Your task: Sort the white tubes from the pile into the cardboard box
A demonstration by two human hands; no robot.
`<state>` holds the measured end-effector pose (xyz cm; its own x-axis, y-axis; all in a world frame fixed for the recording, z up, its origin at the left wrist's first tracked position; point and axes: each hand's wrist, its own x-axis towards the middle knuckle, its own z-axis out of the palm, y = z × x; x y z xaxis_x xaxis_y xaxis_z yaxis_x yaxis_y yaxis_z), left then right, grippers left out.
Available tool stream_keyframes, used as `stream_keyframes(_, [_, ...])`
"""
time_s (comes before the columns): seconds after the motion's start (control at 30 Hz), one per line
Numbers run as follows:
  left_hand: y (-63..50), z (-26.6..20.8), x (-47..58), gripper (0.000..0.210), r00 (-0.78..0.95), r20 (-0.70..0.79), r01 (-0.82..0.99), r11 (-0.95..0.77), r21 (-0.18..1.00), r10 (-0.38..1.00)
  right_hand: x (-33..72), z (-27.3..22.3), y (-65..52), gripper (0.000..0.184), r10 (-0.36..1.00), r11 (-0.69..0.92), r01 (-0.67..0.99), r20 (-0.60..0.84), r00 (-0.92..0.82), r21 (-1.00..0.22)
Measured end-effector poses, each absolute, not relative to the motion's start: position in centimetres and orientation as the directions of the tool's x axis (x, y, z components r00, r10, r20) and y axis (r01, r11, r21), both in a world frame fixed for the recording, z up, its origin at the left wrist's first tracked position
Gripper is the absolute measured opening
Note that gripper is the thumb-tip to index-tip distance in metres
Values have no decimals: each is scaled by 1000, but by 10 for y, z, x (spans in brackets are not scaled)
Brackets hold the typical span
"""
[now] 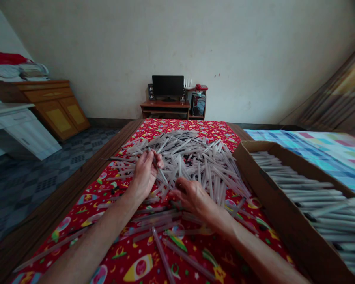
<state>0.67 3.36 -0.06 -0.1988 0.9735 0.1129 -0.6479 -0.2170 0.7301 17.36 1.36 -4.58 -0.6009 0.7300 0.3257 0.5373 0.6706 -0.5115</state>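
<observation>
loose tubes: a few clear plastic tubes lie scattered on the cloth at 6 o'clock, between the two forearms, pointing different ways.
cloth: a red cloth printed with cartoon shapes covers the table under everything.
right hand: the right hand rests palm down near the centre, fingers curled onto the near edge of the pile; whether it grips a tube cannot be told, as the fingertips are hidden among the tubes.
left hand: the left hand sits at about 10 o'clock from the right hand, just beside it, fingers closed in a pinch around one thin tube.
held tube: the held tube slants from the left fingertips down toward the right hand, over the pile.
pile: a broad pile of pale tubes, crossing in every direction, spreads at 12 o'clock from the hands, with a few dark pieces mixed in.
box: an open cardboard box runs along the 3 o'clock side, touching the pile's right edge, with tubes laid side by side inside.
table edge: a wooden table edge shows at 9 o'clock beside the cloth.
bed cover: a checked bed cover lies beyond the box at 2 o'clock.
cabinet: a wooden cabinet stands at 10 o'clock against the wall.
desk: a small desk with a dark screen stands at 12 o'clock, against the far wall.
</observation>
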Motion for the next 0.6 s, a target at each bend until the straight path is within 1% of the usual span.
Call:
stream_keyframes(0.07, [33,0,7,16,-244,132,-666,-265,697,961,170,-41,14,19,767,608,489,306,-563,-625])
stream_keyframes(0.17, [31,1,8,16,-297,162,-676,-327,661,941,165,-40,11,20,806,549,448,304,-509,-705])
stream_keyframes(0.37, [27,4,11,16,-301,184,-680,-346,647,936,162,-39,8,20,819,534,467,292,-494,-705])
stream_keyframes(0.5, [25,3,14,16,-287,186,-685,-337,645,940,162,-39,7,19,827,524,442,311,-467,-729])
stream_keyframes(0.6, [23,2,17,16,-296,212,-675,-361,643,931,161,-40,7,20,829,521,429,319,-459,-738])
